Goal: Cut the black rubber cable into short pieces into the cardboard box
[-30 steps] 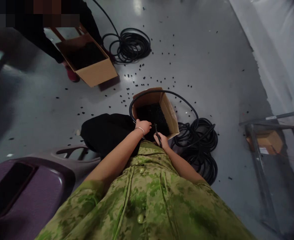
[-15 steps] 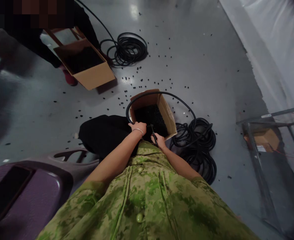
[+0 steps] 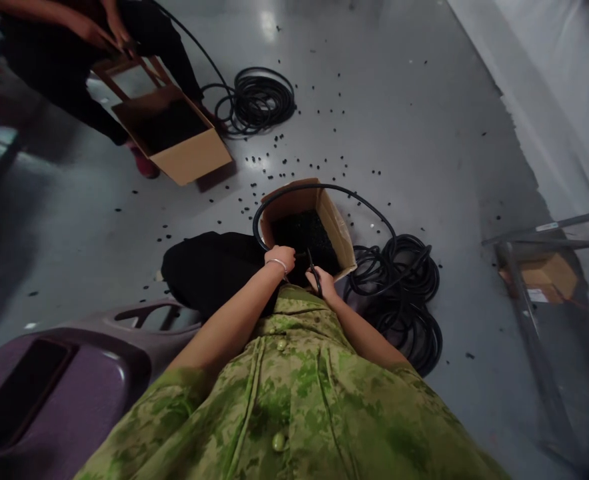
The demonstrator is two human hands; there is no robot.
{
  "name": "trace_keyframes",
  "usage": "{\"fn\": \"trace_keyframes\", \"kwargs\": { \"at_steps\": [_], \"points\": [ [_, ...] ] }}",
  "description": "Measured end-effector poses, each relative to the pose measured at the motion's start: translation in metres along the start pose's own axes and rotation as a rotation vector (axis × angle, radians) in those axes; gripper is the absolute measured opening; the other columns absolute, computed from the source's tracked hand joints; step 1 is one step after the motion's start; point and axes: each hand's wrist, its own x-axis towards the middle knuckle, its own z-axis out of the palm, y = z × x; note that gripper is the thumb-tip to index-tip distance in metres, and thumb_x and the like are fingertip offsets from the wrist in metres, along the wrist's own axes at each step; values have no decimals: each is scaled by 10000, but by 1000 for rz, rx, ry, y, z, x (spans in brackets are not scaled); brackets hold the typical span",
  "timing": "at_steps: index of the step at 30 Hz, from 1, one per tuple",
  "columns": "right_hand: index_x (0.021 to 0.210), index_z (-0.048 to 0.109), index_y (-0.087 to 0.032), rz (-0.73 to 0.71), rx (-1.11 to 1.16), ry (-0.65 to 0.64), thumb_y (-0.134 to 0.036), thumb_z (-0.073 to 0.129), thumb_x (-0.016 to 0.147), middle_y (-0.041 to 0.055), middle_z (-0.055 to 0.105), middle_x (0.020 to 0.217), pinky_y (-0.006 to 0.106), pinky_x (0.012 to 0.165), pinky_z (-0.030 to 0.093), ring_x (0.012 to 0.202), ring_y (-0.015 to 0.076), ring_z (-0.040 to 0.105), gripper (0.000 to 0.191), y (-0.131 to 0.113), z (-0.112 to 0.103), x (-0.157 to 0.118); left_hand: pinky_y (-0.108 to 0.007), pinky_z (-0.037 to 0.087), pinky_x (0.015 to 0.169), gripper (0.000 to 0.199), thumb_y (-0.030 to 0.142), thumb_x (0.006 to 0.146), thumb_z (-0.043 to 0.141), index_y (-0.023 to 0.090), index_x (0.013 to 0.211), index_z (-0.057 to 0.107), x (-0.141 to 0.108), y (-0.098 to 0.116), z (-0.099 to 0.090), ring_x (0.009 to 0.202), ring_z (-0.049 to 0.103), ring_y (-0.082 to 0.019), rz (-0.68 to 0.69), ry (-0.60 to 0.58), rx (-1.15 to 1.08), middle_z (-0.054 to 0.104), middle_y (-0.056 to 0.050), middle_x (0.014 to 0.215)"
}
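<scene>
My left hand (image 3: 280,256) is closed around a black hose (image 3: 319,186), whose short free end sticks out to the right of my fist. Closed on the handles of dark scissors (image 3: 315,272), my right hand (image 3: 323,283) sits just right of that end. The blades point up, close to the hose end; whether they touch it is too small to tell. Both hands are over the near edge of an open cardboard box (image 3: 337,223). Inside lie small black pieces (image 3: 304,230). From my left hand the hose arches over the box to a loose coil (image 3: 404,267) on its right.
Across from me, a seated person's hands (image 3: 117,37) are above another cardboard box (image 3: 191,157) with black contents. A hose coil (image 3: 261,100) lies beside it. Small black bits dot the grey floor (image 3: 404,120). A purple seat (image 3: 89,393) bears a phone (image 3: 21,390). A metal frame (image 3: 524,313) stands right.
The scissors have shifted slightly right and down beside the hose end. My left hand keeps its hold on the hose. The whole view has moved a little.
</scene>
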Motion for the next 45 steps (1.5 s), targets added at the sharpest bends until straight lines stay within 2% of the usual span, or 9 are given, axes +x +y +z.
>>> {"fn": "trace_keyframes", "kwargs": {
  "at_steps": [5, 13, 18, 26, 30, 38, 45],
  "points": [
    [1066, 665, -184, 91, 221, -134, -532, 618, 807, -19, 618, 671, 229, 497, 439, 502, 119, 538, 436, -4, -8, -12, -353, 534, 976, 376, 321, 981, 477, 281, 1273, 709, -5, 3, -7, 1244, 618, -273, -13, 44, -45, 699, -106, 1322],
    [1032, 682, -202, 19, 160, -131, -469, 634, 818, -17, 634, 682, 231, 543, 452, 551, 130, 581, 346, -4, -8, -16, -333, 534, 958, 379, 334, 1000, 436, 289, 1263, 706, -9, 7, -13, 1227, 624, -261, -11, 86, -59, 704, -90, 1303],
    [1029, 698, -203, 15, 146, -126, -463, 648, 817, -6, 646, 686, 233, 569, 456, 587, 138, 587, 339, -1, -6, -15, -311, 533, 940, 370, 336, 1003, 446, 328, 1259, 712, -9, 8, -14, 1178, 658, -238, -3, 65, -84, 716, -64, 1287],
    [1003, 719, -218, -29, 45, -115, -446, 643, 827, 3, 685, 728, 256, 627, 476, 668, 170, 621, 297, -2, -8, -14, -331, 544, 919, 377, 328, 1002, 447, 302, 1259, 722, -12, 11, -17, 1191, 652, -264, 4, 59, -72, 713, -83, 1292],
    [983, 730, -224, -44, 30, -101, -448, 655, 825, 12, 716, 772, 259, 665, 491, 710, 177, 637, 284, -4, -10, -15, -314, 546, 894, 372, 341, 1001, 447, 322, 1243, 729, -13, 11, -17, 1186, 649, -257, -3, 70, -57, 725, -69, 1267],
    [1026, 718, -216, 10, 96, -108, -490, 642, 818, -7, 676, 709, 234, 581, 476, 623, 153, 615, 353, 0, -7, -15, -331, 536, 907, 362, 338, 1004, 459, 317, 1246, 728, -12, 10, -16, 1198, 635, -271, 5, 84, -63, 711, -90, 1267],
    [987, 724, -211, -21, 92, -94, -491, 636, 810, 15, 670, 729, 248, 602, 470, 662, 171, 621, 343, 2, -6, -15, -343, 530, 919, 357, 330, 1005, 454, 315, 1230, 731, -15, 11, -17, 1196, 627, -270, 7, 82, -50, 707, -90, 1269]
  ]
}}
